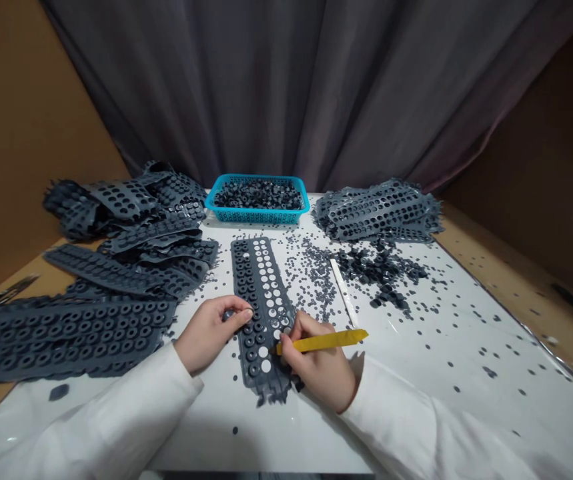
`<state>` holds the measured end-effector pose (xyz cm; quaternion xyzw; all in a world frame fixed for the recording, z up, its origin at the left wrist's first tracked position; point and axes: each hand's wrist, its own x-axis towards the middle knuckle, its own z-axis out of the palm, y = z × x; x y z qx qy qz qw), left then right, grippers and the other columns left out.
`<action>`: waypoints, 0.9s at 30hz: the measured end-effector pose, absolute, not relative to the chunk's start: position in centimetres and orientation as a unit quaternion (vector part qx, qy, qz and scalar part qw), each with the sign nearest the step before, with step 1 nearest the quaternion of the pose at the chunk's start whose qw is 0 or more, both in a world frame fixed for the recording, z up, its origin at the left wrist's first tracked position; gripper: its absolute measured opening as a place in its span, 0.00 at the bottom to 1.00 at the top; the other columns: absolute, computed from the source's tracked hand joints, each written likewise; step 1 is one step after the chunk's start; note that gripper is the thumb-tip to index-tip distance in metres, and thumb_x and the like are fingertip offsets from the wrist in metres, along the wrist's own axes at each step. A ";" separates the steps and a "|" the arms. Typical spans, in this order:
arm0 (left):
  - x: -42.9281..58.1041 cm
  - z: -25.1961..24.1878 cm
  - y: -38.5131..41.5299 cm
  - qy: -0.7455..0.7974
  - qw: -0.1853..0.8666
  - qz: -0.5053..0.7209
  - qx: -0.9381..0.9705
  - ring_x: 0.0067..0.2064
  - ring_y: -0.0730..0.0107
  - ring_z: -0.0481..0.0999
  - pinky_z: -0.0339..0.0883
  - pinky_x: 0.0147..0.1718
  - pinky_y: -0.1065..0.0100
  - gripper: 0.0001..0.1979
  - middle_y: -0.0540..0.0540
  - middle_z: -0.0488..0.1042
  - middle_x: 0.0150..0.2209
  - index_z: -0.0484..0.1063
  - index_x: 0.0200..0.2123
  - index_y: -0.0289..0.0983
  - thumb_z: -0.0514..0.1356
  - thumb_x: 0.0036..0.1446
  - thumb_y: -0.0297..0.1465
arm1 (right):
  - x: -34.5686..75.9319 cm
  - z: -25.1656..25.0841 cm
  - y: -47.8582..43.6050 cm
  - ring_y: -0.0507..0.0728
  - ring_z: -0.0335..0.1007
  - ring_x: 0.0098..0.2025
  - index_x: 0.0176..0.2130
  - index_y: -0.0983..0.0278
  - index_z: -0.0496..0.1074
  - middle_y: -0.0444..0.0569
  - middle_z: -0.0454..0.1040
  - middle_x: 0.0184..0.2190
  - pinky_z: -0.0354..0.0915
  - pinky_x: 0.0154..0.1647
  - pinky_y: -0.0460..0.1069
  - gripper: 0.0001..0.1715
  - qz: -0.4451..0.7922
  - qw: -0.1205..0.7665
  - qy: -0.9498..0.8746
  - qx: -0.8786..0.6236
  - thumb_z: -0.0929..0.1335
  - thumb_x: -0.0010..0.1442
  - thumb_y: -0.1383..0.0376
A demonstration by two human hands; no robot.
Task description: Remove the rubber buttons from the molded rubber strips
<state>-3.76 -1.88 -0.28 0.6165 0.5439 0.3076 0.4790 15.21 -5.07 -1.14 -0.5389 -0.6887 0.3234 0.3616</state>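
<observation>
**Item 1:** left hand [209, 333], fingers curled and narrowly closed, fingertips pressing on the edge of the strip; whether they also pinch a small piece cannot be told.

**Item 2:** right hand [317, 361], closed around a yellow flat-bladed tool [325, 341], its working end hidden by the fingers at the strip's right edge.

**Item 3:** perforated dark grey rubber strip [241, 267], lying lengthwise on the white tabletop [416, 347] between the hands. Many round holes show the white surface through them, while dark rings remain seated in the near rows. It looks light, thin and limp, likely to flex and drag rather than lift stiffly; the solid side margins seem the best place to hold it.

**Item 4:** loose dark rubber rings [379, 270], small and light, heaped and scattered right of the strip; they would likely skitter if brushed.

**Also present:** blue plastic basket [257, 177] filled with rings, a stack of punched sheets [376, 210] at the back right, ring-filled sheets [66, 340] piled at the left, and a white ruler [342, 290] beside the rings.
</observation>
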 end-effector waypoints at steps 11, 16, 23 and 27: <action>-3.9 -0.3 -1.7 0.485 0.692 0.325 0.425 0.21 0.81 0.56 0.46 0.21 0.75 0.22 0.50 0.69 0.24 0.73 0.36 0.32 0.66 0.43 0.43 | 15.4 -0.9 -4.9 0.51 0.59 0.19 0.23 0.61 0.56 0.40 0.62 0.15 0.55 0.22 0.44 0.14 0.366 0.364 -0.669 -0.534 0.65 0.55 0.63; -3.8 -0.4 -1.8 0.434 0.750 0.330 0.374 0.20 0.84 0.52 0.41 0.20 0.76 0.22 0.50 0.68 0.24 0.73 0.36 0.31 0.67 0.44 0.42 | 15.6 -0.6 -4.0 0.51 0.60 0.20 0.24 0.61 0.56 0.40 0.64 0.16 0.56 0.21 0.45 0.15 0.403 0.393 -0.640 -0.522 0.65 0.57 0.62; -4.1 0.0 -1.9 0.429 0.772 0.336 0.326 0.19 0.84 0.54 0.42 0.18 0.78 0.15 0.48 0.70 0.23 0.67 0.28 0.31 0.64 0.47 0.38 | 15.0 -0.5 -2.8 0.50 0.57 0.18 0.24 0.61 0.54 0.38 0.60 0.15 0.52 0.19 0.44 0.14 0.410 0.377 -0.653 -0.513 0.64 0.56 0.64; -4.4 0.2 -1.8 0.411 0.793 0.357 0.274 0.18 0.80 0.58 0.45 0.16 0.77 0.09 0.47 0.71 0.23 0.61 0.24 0.36 0.57 0.47 0.34 | 14.7 -0.4 -2.7 0.49 0.55 0.16 0.23 0.61 0.54 0.37 0.59 0.14 0.51 0.19 0.44 0.14 0.414 0.381 -0.653 -0.507 0.64 0.55 0.66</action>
